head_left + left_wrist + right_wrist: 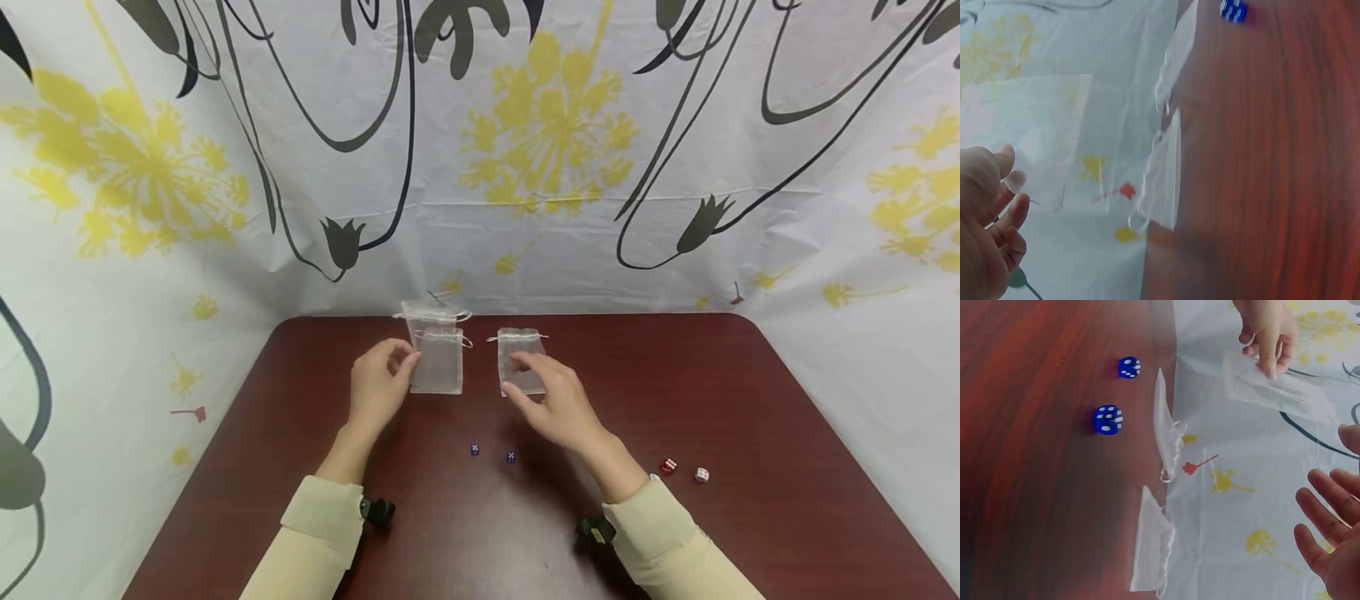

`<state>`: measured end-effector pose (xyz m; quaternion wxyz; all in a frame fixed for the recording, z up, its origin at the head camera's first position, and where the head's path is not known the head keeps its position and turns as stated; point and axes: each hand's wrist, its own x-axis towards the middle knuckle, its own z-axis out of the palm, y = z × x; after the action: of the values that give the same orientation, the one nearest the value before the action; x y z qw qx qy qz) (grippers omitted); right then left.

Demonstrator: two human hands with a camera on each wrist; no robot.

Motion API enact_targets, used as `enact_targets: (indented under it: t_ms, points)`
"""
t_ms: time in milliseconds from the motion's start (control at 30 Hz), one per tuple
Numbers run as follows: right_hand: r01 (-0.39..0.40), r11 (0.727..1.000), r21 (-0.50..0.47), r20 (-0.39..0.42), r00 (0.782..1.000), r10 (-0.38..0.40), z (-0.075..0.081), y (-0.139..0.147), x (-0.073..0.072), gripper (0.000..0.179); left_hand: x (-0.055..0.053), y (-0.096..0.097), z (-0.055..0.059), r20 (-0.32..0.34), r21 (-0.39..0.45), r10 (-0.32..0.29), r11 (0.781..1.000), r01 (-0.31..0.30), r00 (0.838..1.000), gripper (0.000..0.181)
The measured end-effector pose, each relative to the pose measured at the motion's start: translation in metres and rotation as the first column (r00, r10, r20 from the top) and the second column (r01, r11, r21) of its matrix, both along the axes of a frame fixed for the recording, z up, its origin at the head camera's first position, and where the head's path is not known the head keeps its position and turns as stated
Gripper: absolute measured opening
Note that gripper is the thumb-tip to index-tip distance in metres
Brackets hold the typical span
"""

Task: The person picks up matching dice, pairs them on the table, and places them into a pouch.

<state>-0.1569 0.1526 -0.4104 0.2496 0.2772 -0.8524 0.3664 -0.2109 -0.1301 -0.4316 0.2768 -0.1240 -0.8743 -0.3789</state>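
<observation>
My left hand (382, 379) pinches a sheer white drawstring bag (1041, 137) between thumb and fingers, raised off the table. From the head view this bag overlaps a second sheer bag (442, 371) lying flat near the table's back edge. To the right lies a third sheer bag (531, 379), its drawstring side toward the back. My right hand (558, 400) hovers over that third bag, thumb and fingers apart; the right wrist view shows its fingers (1329, 506) spread with nothing between them. Two blue dice (1107, 420) sit on the table in front of the bags.
A red die (669, 466) and a white die (702, 475) lie to the right of my right forearm. The dark red wooden table (300, 417) ends at a white floral-patterned sheet (450, 167) hanging behind and around it.
</observation>
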Motion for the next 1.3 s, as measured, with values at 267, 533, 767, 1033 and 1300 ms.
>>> enact_targets:
  t_ms: [267,533,767,1033,1300]
  points:
    - [-0.019,0.999,-0.048,-0.028,0.999,0.017,0.014,-0.007,-0.009,0.039,0.019,0.017,0.001,-0.052,-0.024,-0.06,0.998,0.059,0.997,0.009]
    - [-0.033,0.999,-0.033,-0.012,0.999,0.032,0.018,-0.015,-0.011,0.035,0.031,0.027,-0.002,-0.098,-0.041,-0.108,0.994,0.104,0.989,0.01]
    - [-0.045,0.998,-0.053,-0.112,0.993,0.039,0.022,-0.022,-0.012,0.018,0.039,0.033,-0.002,-0.133,-0.043,-0.139,0.99,0.134,0.981,0.012]
    - [-0.056,0.996,-0.07,-0.181,0.983,0.043,0.027,-0.025,-0.014,0.014,0.044,0.037,-0.003,-0.178,-0.084,-0.159,0.986,0.146,0.971,0.013]
    - [-0.075,0.996,-0.047,-0.2,0.978,0.064,0.032,-0.021,-0.013,0.01,0.046,0.034,0.002,-0.15,-0.021,-0.215,0.976,0.215,0.965,0.012]
